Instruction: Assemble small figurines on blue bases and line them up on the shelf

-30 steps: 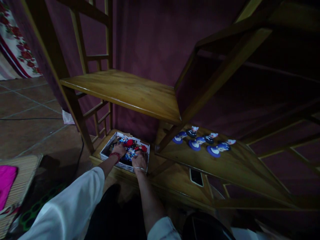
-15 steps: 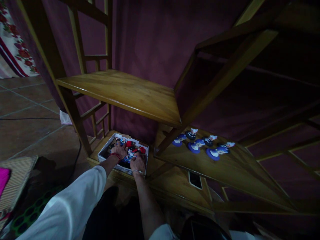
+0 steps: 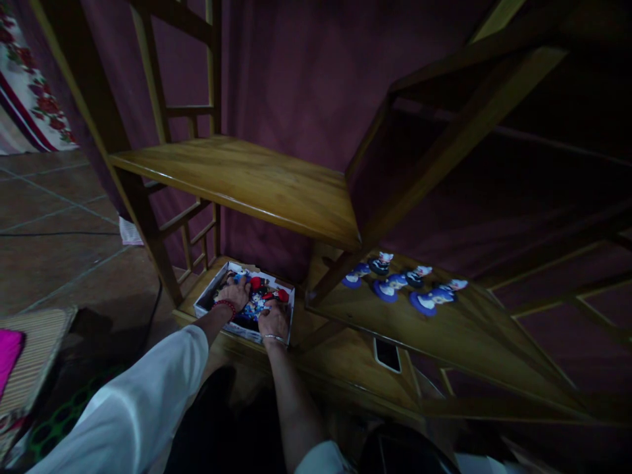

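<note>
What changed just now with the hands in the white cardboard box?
The left hand seems a little more spread over the small red-and-blue figures; the right hand barely moved. I see nothing picked up or let go. The white cardboard box, the purple-based figurines on the brown wooden shelf and the rectangular black-screened phone stayed put.

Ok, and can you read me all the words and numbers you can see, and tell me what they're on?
None that I can read.
White box: greyish marks on its side, too blurred to tell if they are words.
Colourful things inside the box: no letters or numbers I can make out.
Phone-like thing: dark face, nothing readable.
Little figures on the shelf: too small to tell.
</note>
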### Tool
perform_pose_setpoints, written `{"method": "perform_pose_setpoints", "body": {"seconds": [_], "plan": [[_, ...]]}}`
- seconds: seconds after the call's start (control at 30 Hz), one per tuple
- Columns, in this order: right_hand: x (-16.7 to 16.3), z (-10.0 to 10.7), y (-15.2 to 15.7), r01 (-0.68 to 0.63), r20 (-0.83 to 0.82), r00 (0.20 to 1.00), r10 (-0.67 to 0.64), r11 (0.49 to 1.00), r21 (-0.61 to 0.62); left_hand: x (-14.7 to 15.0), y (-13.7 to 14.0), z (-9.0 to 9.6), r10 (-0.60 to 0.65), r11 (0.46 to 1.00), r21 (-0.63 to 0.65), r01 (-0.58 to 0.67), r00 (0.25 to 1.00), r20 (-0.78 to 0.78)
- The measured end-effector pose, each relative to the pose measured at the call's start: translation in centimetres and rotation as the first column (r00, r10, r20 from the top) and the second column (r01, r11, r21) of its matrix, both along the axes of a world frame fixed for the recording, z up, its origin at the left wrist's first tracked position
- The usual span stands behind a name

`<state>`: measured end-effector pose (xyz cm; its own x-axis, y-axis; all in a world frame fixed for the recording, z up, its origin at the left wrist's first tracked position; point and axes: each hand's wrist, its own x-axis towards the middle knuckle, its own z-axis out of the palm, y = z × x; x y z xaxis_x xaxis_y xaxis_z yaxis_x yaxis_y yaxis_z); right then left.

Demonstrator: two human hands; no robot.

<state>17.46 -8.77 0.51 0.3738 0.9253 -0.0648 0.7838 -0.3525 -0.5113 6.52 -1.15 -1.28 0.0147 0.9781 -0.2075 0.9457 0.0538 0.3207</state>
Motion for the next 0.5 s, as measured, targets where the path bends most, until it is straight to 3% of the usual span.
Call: {"method": "perform_pose_setpoints", "body": {"seconds": [0.5], "plan": [[-0.1,0.2,-0.2,-0.011,-0.006,1.0,0.011,1.0,-0.017,-3.2,0.9,-0.2,0.088,0.996,-0.02,-0.086,0.983,0.164]]}}
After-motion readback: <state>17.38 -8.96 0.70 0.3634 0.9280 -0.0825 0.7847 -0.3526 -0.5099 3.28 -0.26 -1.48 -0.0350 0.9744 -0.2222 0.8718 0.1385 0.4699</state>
